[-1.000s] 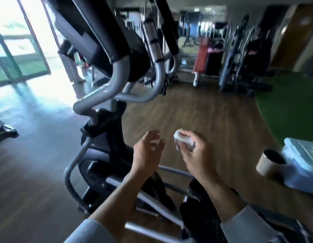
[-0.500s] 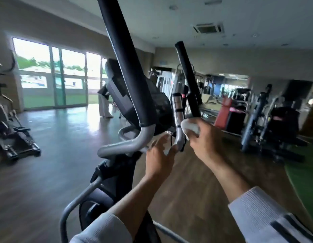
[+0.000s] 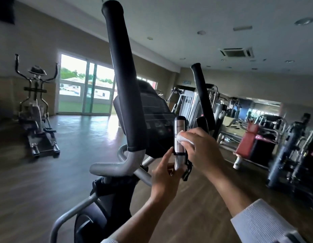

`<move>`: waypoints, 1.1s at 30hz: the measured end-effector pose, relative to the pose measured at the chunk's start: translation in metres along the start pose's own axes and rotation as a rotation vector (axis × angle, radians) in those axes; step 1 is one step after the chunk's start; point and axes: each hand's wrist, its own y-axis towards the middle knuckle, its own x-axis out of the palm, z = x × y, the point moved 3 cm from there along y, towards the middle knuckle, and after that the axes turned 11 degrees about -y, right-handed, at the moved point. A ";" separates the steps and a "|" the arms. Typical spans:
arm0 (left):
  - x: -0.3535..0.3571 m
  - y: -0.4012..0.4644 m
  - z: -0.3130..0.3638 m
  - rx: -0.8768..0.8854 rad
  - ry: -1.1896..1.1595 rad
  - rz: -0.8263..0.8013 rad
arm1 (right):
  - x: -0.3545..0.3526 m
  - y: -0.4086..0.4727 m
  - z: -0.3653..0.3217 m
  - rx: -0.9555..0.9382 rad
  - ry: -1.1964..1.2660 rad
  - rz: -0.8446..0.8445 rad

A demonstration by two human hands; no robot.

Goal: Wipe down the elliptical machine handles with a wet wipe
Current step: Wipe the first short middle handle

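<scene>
The elliptical stands right before me, its dark console (image 3: 152, 109) between two tall black foam handles: the near left one (image 3: 123, 81) and the far right one (image 3: 203, 95). A short upright silver sensor grip (image 3: 179, 135) rises in the middle. My right hand (image 3: 201, 149) holds a folded white wet wipe (image 3: 183, 138) against the right side of that silver grip. My left hand (image 3: 163, 178) is lower, fingers curled by the grip's curved base, index finger pointing up beside it; I cannot see whether it grasps the tube.
Another elliptical (image 3: 36, 109) stands at the far left by the glass doors (image 3: 85, 92). Weight machines (image 3: 292, 151) and a red padded bench (image 3: 248, 142) crowd the right side. Wooden floor (image 3: 73, 137) stretches between.
My head has tilted up from the floor to the handles. Both hands rose from waist height to the silver grip, the right carrying the wipe onto it.
</scene>
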 end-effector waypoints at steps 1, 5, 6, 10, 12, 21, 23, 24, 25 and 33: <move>-0.002 0.001 -0.001 0.002 -0.026 -0.006 | -0.001 -0.002 -0.001 -0.008 -0.012 -0.015; -0.010 0.009 -0.013 -0.027 -0.069 -0.081 | -0.004 -0.021 -0.012 -0.114 -0.106 -0.165; -0.011 0.011 -0.017 -0.019 -0.089 -0.088 | -0.006 -0.020 -0.014 -0.127 -0.132 -0.183; -0.012 0.015 -0.026 0.036 -0.094 -0.105 | -0.012 0.003 -0.006 0.023 -0.137 -0.053; -0.013 0.015 -0.029 0.070 -0.093 -0.122 | -0.011 0.002 -0.010 0.040 -0.109 -0.046; -0.018 0.018 -0.029 0.111 -0.099 -0.171 | -0.004 0.008 -0.031 -0.003 -0.274 -0.098; -0.019 0.021 -0.030 0.105 -0.099 -0.177 | 0.002 0.008 -0.040 -0.042 -0.320 -0.151; -0.019 0.022 -0.029 0.099 -0.089 -0.178 | 0.004 0.006 -0.043 -0.059 -0.333 -0.188; -0.020 0.024 -0.028 0.095 -0.085 -0.173 | 0.004 0.005 -0.044 -0.068 -0.341 -0.222; -0.021 0.021 -0.024 0.107 -0.086 -0.194 | -0.004 0.008 -0.038 -0.051 -0.330 -0.251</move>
